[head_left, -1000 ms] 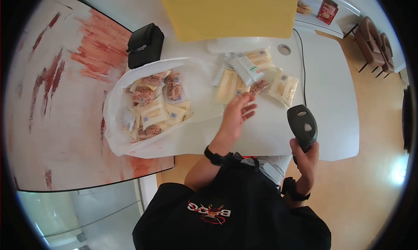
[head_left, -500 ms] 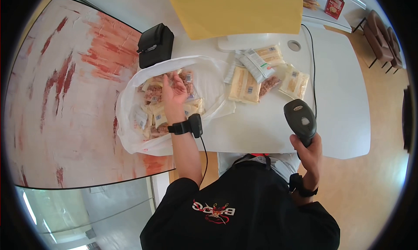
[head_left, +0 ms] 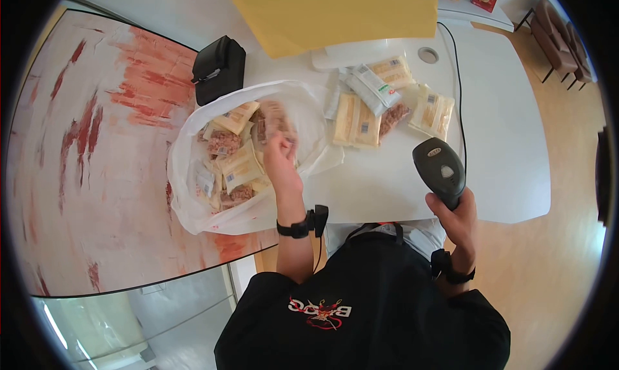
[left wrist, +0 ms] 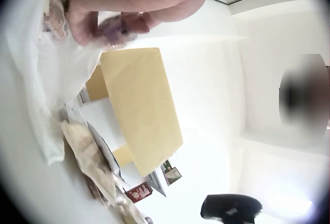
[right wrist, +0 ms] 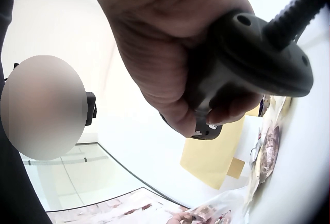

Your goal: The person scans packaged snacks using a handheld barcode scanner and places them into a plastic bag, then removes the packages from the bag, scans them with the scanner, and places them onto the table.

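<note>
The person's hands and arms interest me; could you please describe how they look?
The left hand and right hand are ungloved. The left wrist carries a black strap with a boxy dark unit and a thin dark cable; the right wrist has a similar black band. Short sleeves of a black shirt, printed with white lettering and a red design, leave the forearms bare.

In the head view, at eleven o'clock the packet (head_left: 277, 114) pinched by the left hand (head_left: 284, 167) is blurred; at three o'clock the scanner (head_left: 438, 169) is partly hidden by the right hand (head_left: 459, 223); at twelve o'clock the upper edge cuts the yellow board (head_left: 338, 15).
</note>
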The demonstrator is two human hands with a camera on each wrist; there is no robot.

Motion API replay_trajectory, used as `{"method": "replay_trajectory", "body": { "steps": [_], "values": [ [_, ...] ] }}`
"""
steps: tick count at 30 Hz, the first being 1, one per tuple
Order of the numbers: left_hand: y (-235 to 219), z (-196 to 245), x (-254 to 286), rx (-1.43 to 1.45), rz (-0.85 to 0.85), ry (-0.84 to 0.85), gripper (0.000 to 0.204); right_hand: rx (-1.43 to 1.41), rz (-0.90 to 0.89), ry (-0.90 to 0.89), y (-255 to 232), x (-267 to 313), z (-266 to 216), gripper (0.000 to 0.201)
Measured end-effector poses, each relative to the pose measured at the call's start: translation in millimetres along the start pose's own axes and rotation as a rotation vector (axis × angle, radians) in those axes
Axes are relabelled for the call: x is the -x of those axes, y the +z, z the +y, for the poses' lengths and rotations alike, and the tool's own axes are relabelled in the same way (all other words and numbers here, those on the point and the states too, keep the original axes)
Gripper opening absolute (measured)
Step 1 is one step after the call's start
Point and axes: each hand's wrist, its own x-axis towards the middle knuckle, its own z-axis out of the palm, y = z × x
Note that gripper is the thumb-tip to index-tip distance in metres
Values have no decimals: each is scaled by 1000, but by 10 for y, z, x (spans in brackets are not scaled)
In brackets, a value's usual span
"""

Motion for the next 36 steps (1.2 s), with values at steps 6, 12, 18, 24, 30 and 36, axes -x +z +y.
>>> {"method": "replay_trajectory", "body": {
  "steps": [6, 12, 18, 24, 30, 36],
  "values": [
    [69, -40, 395, 67, -439, -390, 41, -56, -57, -23, 16, 25, -14, 30],
    [193, -68, 516, 131, -624, -518, 48, -118, -159, -98, 54, 60, -43, 35],
    [142, -241, 598, 8, -596, -488, 37, -90, -299, -191, 46, 58, -95, 39],
    [196, -236, 734, -128, -637, -507, 40, -76, -193, -172, 32, 59, -52, 35],
    [435, -468, 776, -12, -805, -959, 36, -135, 29, -34, -89, 68, 41, 27],
    [635, -481, 824, 129, -604, -923, 28, -83, 82, -65, -151, 93, 82, 27]
  ]
}}
